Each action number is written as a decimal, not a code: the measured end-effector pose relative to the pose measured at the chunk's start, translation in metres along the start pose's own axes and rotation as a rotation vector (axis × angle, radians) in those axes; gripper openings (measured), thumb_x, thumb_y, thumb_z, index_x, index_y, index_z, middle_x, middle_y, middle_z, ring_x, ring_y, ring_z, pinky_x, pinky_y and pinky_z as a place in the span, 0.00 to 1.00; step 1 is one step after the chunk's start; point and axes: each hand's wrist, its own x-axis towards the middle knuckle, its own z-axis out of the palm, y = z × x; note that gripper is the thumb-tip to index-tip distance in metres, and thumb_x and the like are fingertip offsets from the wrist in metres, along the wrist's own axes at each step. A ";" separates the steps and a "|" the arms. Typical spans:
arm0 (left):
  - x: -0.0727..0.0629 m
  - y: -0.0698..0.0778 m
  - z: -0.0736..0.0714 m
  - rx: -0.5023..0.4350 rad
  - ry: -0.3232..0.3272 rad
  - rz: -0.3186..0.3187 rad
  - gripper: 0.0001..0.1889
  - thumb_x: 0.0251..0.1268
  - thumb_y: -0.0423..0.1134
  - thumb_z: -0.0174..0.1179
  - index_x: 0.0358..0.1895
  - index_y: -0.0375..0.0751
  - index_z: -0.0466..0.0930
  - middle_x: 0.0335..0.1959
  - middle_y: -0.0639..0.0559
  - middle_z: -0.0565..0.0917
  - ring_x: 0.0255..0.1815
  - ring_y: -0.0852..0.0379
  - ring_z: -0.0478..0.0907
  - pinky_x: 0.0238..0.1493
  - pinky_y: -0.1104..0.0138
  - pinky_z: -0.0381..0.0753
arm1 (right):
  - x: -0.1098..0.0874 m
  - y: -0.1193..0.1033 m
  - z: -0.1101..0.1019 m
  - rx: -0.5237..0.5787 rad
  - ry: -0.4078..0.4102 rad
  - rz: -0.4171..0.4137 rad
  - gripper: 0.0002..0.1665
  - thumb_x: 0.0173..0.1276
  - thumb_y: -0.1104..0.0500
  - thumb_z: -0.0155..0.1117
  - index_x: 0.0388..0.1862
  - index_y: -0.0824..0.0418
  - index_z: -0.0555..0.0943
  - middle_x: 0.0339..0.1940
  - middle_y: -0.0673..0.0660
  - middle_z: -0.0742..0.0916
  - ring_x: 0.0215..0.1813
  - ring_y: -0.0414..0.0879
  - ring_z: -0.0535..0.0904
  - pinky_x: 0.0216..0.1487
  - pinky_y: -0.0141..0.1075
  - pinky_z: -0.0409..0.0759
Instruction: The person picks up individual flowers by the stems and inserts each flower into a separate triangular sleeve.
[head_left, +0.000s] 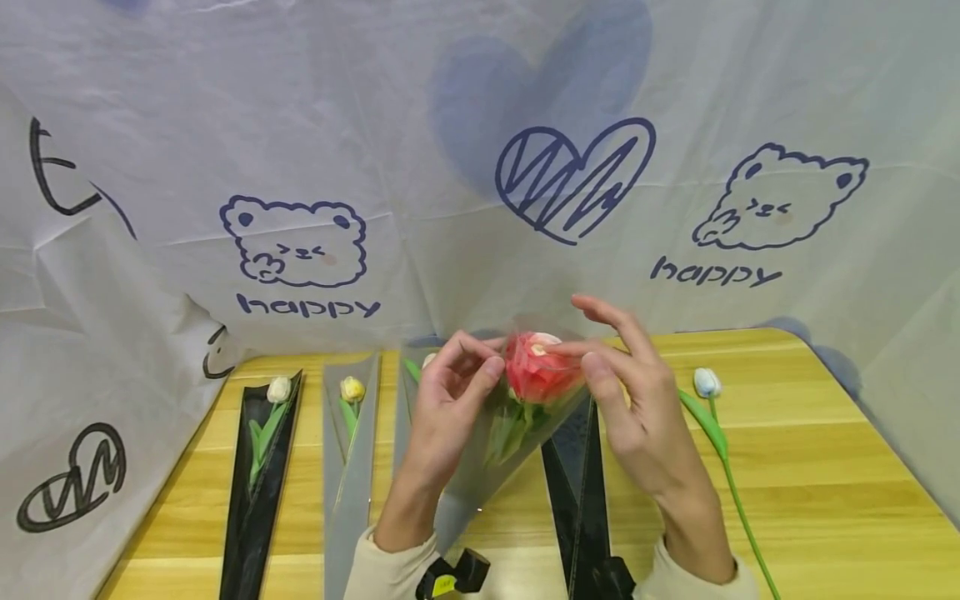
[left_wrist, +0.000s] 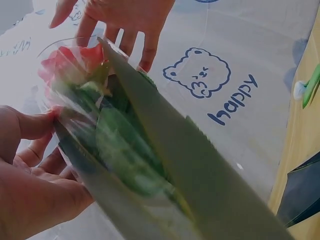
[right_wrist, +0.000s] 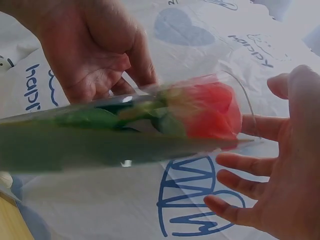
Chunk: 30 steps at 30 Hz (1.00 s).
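Note:
A pinkish-red rose [head_left: 542, 367] with green leaves stands inside a clear-and-grey flower sleeve [right_wrist: 75, 150], held up above the table. My left hand [head_left: 450, 408] pinches the sleeve's upper edge between thumb and fingers, close beside the bloom. At the sleeve's mouth is my right hand [head_left: 647, 417], its fingers spread and the index finger reaching to the top of the rose. In the right wrist view that fingertip meets the petals at the clear rim; whether it is inside the film I cannot tell. The sleeve's lower end is out of view in both wrist views.
On the wooden table [head_left: 825, 467] lie a white tulip in a black sleeve [head_left: 255, 492], a yellow tulip in a grey sleeve [head_left: 351, 467] and another black sleeve [head_left: 581, 500]. A loose bluish-white tulip [head_left: 707, 382] lies at the right. A printed cloth [head_left: 420, 167] hangs behind.

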 end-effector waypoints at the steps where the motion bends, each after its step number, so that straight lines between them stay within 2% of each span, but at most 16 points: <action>1: 0.000 0.000 0.000 0.002 -0.002 0.001 0.04 0.75 0.25 0.56 0.43 0.23 0.73 0.55 0.35 0.84 0.56 0.48 0.81 0.58 0.64 0.78 | -0.001 0.000 0.000 -0.011 -0.011 0.008 0.20 0.81 0.58 0.48 0.53 0.60 0.88 0.76 0.52 0.72 0.77 0.51 0.62 0.68 0.67 0.64; 4: -0.002 0.002 0.002 0.007 -0.010 0.003 0.05 0.74 0.25 0.57 0.44 0.23 0.74 0.55 0.35 0.83 0.56 0.47 0.81 0.59 0.63 0.79 | -0.002 0.001 -0.001 -0.026 -0.047 0.033 0.22 0.82 0.56 0.48 0.50 0.61 0.89 0.77 0.51 0.71 0.76 0.52 0.65 0.67 0.65 0.68; 9: -0.003 0.005 0.004 0.030 -0.022 0.009 0.05 0.74 0.27 0.58 0.44 0.24 0.75 0.54 0.36 0.83 0.55 0.46 0.82 0.59 0.62 0.80 | -0.004 0.003 -0.003 -0.059 -0.114 0.061 0.24 0.83 0.54 0.47 0.50 0.62 0.90 0.79 0.51 0.69 0.76 0.53 0.64 0.64 0.62 0.73; 11: -0.004 0.007 0.005 0.043 -0.021 0.014 0.05 0.74 0.27 0.59 0.43 0.25 0.76 0.54 0.37 0.83 0.54 0.46 0.82 0.56 0.63 0.81 | -0.004 0.003 -0.004 -0.074 -0.146 0.076 0.24 0.84 0.52 0.46 0.50 0.60 0.90 0.79 0.50 0.68 0.79 0.52 0.60 0.67 0.64 0.69; 15: -0.004 0.010 0.007 0.077 -0.029 0.016 0.04 0.74 0.27 0.59 0.43 0.27 0.76 0.53 0.36 0.84 0.52 0.47 0.83 0.51 0.65 0.83 | -0.005 0.001 -0.006 -0.101 -0.221 0.130 0.25 0.84 0.49 0.46 0.52 0.57 0.90 0.80 0.49 0.67 0.80 0.52 0.57 0.69 0.71 0.59; 18: -0.004 0.012 0.007 0.102 -0.022 -0.001 0.04 0.75 0.28 0.59 0.43 0.28 0.77 0.52 0.37 0.84 0.50 0.50 0.84 0.50 0.66 0.83 | -0.004 0.000 -0.005 -0.111 -0.233 0.144 0.25 0.85 0.47 0.46 0.54 0.55 0.90 0.80 0.48 0.67 0.80 0.53 0.57 0.69 0.72 0.58; 20: -0.002 0.011 0.006 0.099 -0.006 -0.019 0.04 0.75 0.28 0.59 0.43 0.28 0.77 0.49 0.39 0.85 0.46 0.52 0.83 0.48 0.67 0.83 | -0.003 0.001 -0.005 -0.089 -0.182 0.126 0.23 0.84 0.49 0.47 0.55 0.57 0.88 0.79 0.50 0.68 0.79 0.54 0.59 0.69 0.70 0.61; 22: 0.002 0.009 0.003 0.079 0.025 -0.048 0.03 0.74 0.27 0.59 0.42 0.28 0.77 0.44 0.41 0.85 0.42 0.55 0.82 0.46 0.69 0.82 | -0.001 0.003 -0.006 -0.058 -0.097 0.092 0.21 0.84 0.52 0.49 0.57 0.58 0.87 0.77 0.52 0.71 0.78 0.53 0.63 0.70 0.65 0.65; 25: 0.011 0.004 -0.006 0.021 0.093 -0.117 0.02 0.74 0.27 0.59 0.41 0.31 0.77 0.36 0.46 0.84 0.36 0.57 0.78 0.41 0.71 0.78 | 0.000 0.008 -0.011 -0.016 0.039 0.060 0.18 0.83 0.58 0.50 0.60 0.62 0.84 0.73 0.54 0.75 0.74 0.51 0.68 0.69 0.48 0.71; 28: 0.025 -0.003 -0.016 -0.076 0.188 -0.224 0.03 0.75 0.28 0.58 0.39 0.35 0.77 0.31 0.51 0.83 0.35 0.59 0.77 0.39 0.70 0.76 | -0.001 0.014 -0.021 -0.033 0.139 0.110 0.17 0.83 0.59 0.51 0.61 0.63 0.82 0.69 0.53 0.79 0.71 0.45 0.71 0.64 0.32 0.73; 30: 0.035 -0.009 -0.023 -0.162 0.246 -0.300 0.04 0.76 0.28 0.57 0.38 0.37 0.77 0.30 0.52 0.81 0.34 0.60 0.76 0.37 0.71 0.75 | -0.002 0.018 -0.029 -0.062 0.185 0.168 0.18 0.83 0.58 0.53 0.62 0.63 0.82 0.66 0.52 0.81 0.67 0.42 0.73 0.60 0.28 0.74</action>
